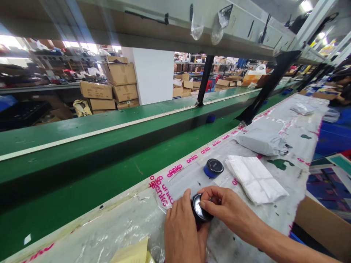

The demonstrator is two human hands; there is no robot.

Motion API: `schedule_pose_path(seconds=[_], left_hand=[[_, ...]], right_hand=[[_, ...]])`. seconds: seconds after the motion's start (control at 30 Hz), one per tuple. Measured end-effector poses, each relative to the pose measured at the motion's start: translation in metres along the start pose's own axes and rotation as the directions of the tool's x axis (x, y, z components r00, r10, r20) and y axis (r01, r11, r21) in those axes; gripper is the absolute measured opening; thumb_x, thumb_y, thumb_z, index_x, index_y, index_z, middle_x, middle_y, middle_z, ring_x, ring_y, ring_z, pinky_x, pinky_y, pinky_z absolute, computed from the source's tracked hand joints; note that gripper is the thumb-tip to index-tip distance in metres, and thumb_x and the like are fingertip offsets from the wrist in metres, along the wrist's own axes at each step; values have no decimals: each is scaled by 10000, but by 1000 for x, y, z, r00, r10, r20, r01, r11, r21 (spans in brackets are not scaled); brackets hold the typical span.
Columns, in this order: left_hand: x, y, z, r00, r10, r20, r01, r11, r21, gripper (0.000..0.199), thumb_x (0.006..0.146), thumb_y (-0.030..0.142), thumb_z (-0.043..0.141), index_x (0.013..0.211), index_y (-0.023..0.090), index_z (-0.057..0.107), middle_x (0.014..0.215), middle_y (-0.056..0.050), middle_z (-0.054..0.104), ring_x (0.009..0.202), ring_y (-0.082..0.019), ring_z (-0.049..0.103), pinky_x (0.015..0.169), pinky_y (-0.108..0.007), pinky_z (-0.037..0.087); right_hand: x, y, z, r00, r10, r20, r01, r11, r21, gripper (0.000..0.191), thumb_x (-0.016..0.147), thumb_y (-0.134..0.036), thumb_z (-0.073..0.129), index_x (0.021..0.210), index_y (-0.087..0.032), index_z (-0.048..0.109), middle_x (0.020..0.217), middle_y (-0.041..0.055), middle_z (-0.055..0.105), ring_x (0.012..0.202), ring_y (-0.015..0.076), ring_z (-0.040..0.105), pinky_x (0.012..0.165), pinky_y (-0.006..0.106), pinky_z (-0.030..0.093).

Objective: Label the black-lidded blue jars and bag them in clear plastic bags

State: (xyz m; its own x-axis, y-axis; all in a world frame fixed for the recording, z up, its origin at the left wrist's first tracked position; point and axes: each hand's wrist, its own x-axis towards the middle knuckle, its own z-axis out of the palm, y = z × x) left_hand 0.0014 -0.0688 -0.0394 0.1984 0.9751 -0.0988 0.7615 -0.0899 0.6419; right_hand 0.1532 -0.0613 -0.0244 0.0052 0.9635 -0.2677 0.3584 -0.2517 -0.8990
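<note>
**A:** What did the hands have?

**B:** They were together on a round black puck [199, 209]. The left hand [182, 230] pressed on its near side, and the right hand [227, 208] curled over its top.

**A:** Could you see all of it?

**B:** No, the hands hid most of it. Just a shiny dark face showed, so I could not tell what it was. I could not tell if it touched the table, either.

**A:** Where was it?

**B:** It was over a long table [109, 223] with clear plastic on it, near a strip of pink-printed tape [175, 175].

**A:** What else was close by?

**B:** A round blue and black thing [213, 168] sat just past the hands. Beside it lay a white folded packet [255, 179], and a gray bag [259, 142] lay farther along.

**A:** Was anything cut off?

**B:** Yes — a yellow paper [131, 252] was cut off by the bottom edge, and a cardboard box [323, 226] by the right edge. Past a green belt [82, 135] stood stacked boxes [119, 73] — too far off to read.
</note>
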Motion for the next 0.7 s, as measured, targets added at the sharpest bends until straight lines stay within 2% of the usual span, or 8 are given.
schedule_pose_path(seconds=[0.2, 0.33, 0.43, 0.57, 0.7], left_hand=[[1, 1, 0, 1000, -6, 1, 6, 1000, 10, 717, 774, 92, 728, 1435, 220, 484, 1320, -89, 643, 1190, -290, 584, 1046, -396, 400], [1, 0, -1, 1000, -3, 13, 3, 1000, 11, 709, 783, 104, 719, 1440, 220, 481, 1321, -91, 640, 1193, -295, 577, 1045, -399, 398], [1, -2, -1, 1000, 14, 21, -15, 1000, 7, 719, 785, 114, 718, 1451, 218, 468, 1314, -94, 639, 1195, -296, 574, 1047, -403, 394], [1, -2, -1, 1000, 15, 13, -15, 1000, 21, 704, 792, 125, 717, 1447, 213, 474, 1314, -97, 641, 1195, -295, 578, 1045, -405, 396], [1, -1, -3, 1000, 17, 17, -17, 1000, 17, 722, 784, 127, 728, 1453, 214, 469, 1321, -92, 642, 1202, -294, 579, 1051, -402, 396]], right_hand=[[4, 7, 2, 1000, 1, -2, -1, 997, 71, 103, 802, -287, 634, 736, -209, 645, 654, -21, 600, 715, 173, 560, 662, 286, 394], [6, 15, 3, 1000, -2, -28, 5, 996, 85, 91, 798, -295, 660, 816, -209, 635, 697, -16, 638, 674, 167, 563, 608, 278, 392], [7, 18, 1, 999, -4, -48, 9, 996, 92, 170, 781, -296, 692, 904, -210, 613, 730, -16, 661, 659, 163, 567, 588, 270, 394], [6, 16, 0, 999, -19, -34, 24, 991, 129, 183, 821, -328, 662, 942, -196, 627, 806, 6, 689, 734, 173, 605, 660, 282, 445], [4, 11, 1, 998, -29, -49, 35, 991, 126, 202, 863, -379, 605, 891, -185, 652, 841, 25, 690, 782, 185, 607, 682, 290, 451]])
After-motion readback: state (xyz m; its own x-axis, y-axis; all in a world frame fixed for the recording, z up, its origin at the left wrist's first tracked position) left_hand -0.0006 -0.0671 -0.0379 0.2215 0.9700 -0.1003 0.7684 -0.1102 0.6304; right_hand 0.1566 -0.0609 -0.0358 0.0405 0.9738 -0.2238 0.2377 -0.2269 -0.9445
